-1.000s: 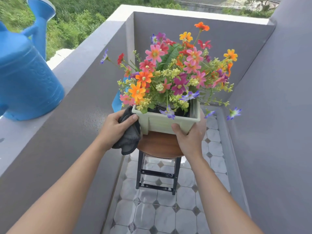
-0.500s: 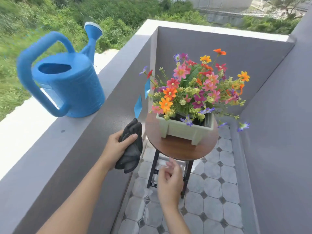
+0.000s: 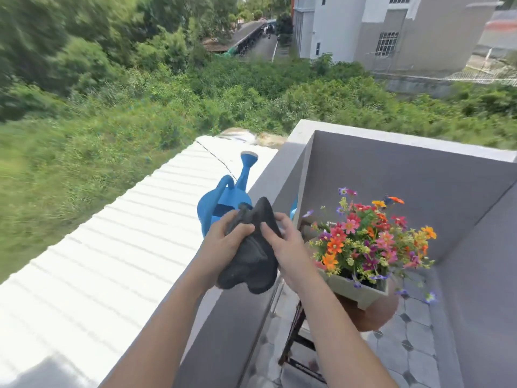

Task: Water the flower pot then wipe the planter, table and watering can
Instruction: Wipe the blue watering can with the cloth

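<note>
A dark grey cloth [image 3: 251, 256] hangs bunched between both my hands in front of me. My left hand [image 3: 223, 242] grips its left side and my right hand [image 3: 282, 245] pinches its right side. Behind the cloth, the blue watering can [image 3: 223, 200] stands on the balcony ledge, its lower body hidden by the cloth and hands. To the right, the pale green planter [image 3: 355, 292] full of colourful flowers [image 3: 369, 242] sits on a small round wooden table [image 3: 369, 315].
The grey balcony wall [image 3: 223, 331] runs from the lower left to a corner behind the flowers. A white corrugated roof [image 3: 112, 247] lies beyond the ledge. The table's dark legs [image 3: 293, 331] stand on a tiled floor [image 3: 405, 354]. Grey walls close in the right side.
My right hand left the planter and came up to the cloth. Both hands now hold the cloth near the watering can. The view swung up and to the left.
</note>
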`<state>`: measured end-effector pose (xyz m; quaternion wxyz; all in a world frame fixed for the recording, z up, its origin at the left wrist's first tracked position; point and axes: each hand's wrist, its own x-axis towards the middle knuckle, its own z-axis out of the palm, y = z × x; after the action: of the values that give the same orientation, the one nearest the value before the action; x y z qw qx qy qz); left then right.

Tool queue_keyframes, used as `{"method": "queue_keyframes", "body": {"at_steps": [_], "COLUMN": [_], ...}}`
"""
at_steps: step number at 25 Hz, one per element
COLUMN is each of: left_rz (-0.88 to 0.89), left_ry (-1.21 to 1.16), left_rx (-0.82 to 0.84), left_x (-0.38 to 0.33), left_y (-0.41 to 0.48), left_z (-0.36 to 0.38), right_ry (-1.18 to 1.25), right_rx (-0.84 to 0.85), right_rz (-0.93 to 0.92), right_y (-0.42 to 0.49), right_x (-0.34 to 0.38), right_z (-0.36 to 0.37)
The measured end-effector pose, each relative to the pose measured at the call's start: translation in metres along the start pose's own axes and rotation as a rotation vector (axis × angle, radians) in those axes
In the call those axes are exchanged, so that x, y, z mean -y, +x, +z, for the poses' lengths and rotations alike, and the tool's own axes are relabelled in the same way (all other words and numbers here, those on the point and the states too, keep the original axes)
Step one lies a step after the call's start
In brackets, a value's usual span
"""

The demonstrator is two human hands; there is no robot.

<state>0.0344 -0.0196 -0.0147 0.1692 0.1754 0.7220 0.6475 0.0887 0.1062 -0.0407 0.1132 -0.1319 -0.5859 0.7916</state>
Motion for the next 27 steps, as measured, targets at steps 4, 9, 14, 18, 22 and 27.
{"method": "queue_keyframes", "body": {"at_steps": [4,9,14,18,22,27], "left_rz": [-0.035,-0.098,0.136,0.26,0.3,0.184], "left_ry": [0.081,0.107,0.703,1.114,1.191,0.607], "left_rx": [-0.046,-0.092,0.061,0.28,0.342,-0.018], "left_x": [-0.015,-0.015,-0.031,-0.031,0.001,0.023], "left_y": [0.025,0.047,0.084,0.158,0.199,0.185], "left_z": [-0.02,-0.03,-0.092,-0.103,-0.07,-0.059], "right_ry": [-0.3,-0.473,-0.404,-0.277,-0.208,-0.129], "right_rx": [0.041,0.126,0.261,0.088,-0.154,-0.238], "right_rz": [-0.18,-0.285,-0.137,-0.065,-0.107,-0.089], "right_y": [0.022,0.053,0.081,0.087,0.082,0.082], "right_x": [0.038,0.063,0.054,0.01,-0.03,-0.047], "right_z": [-0.006,0.014,0.033,0.037,0.034,0.03]}}
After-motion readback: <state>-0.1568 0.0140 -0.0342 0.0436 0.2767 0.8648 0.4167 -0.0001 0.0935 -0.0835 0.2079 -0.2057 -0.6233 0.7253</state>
